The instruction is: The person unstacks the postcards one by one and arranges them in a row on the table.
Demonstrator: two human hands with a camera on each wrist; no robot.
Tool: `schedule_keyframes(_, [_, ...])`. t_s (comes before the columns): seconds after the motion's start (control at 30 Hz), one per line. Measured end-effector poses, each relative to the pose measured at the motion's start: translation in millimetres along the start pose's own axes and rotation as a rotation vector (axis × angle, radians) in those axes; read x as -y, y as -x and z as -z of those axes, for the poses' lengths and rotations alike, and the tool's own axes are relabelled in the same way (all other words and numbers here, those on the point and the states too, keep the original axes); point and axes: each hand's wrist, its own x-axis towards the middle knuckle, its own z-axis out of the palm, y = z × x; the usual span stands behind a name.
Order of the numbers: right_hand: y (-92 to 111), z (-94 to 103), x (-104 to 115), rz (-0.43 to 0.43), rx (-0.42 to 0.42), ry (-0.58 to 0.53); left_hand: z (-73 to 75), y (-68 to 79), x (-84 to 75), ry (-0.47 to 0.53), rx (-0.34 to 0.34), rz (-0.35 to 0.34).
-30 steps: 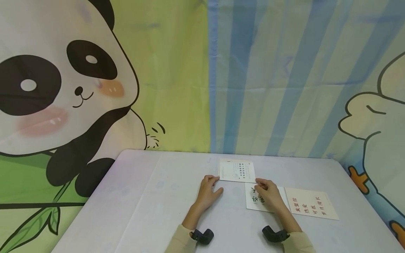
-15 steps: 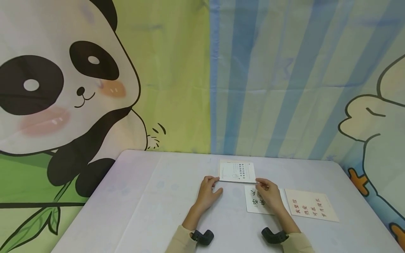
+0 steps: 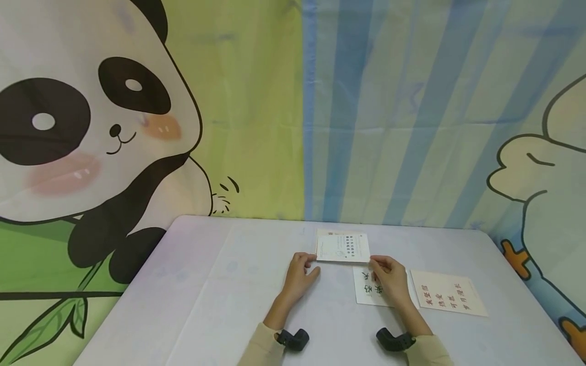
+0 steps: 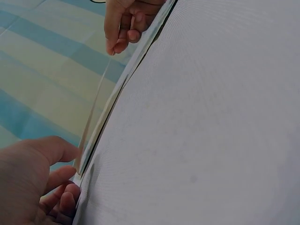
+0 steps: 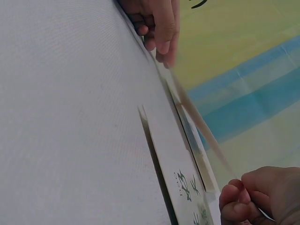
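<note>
White card stock spans the gap between two bare hands at a cloth-covered table (image 3: 229, 315): the printed card (image 3: 343, 248), bearing dark characters and a small drawing, is held near its front corners. The left hand (image 3: 299, 277) grips the left corner with its fingertips, thumb angled away in the head view, while the right hand (image 3: 391, 279) pinches the right corner between thumb and fingers. Both wrist views show the printed card nearly edge-on, raised and tilted above flat cards on the tabletop; a strip of a cream card (image 3: 339, 232) shows past its far edge in the head view. Below the right hand, and partly hidden by it, lies a white card with dark handwritten characters (image 3: 368, 291). Just beside it, farther right, a cream card with red characters (image 3: 448, 295) rests flat. Black wrist cameras (image 3: 295, 339) sit above pale yellow sleeves (image 3: 262, 347). Behind the table hang a blue-striped curtain (image 3: 375, 101) and, to the left, a green backdrop with a large cartoon panda (image 3: 169, 142).
</note>
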Motion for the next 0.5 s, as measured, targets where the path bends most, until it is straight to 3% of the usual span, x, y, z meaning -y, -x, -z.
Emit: schedule_keyframes(0.5, [9.7,5.2,3.7,-0.001,-0.011,-0.063,1.1,3.5,-3.9,0.043,0.001,-0.019])
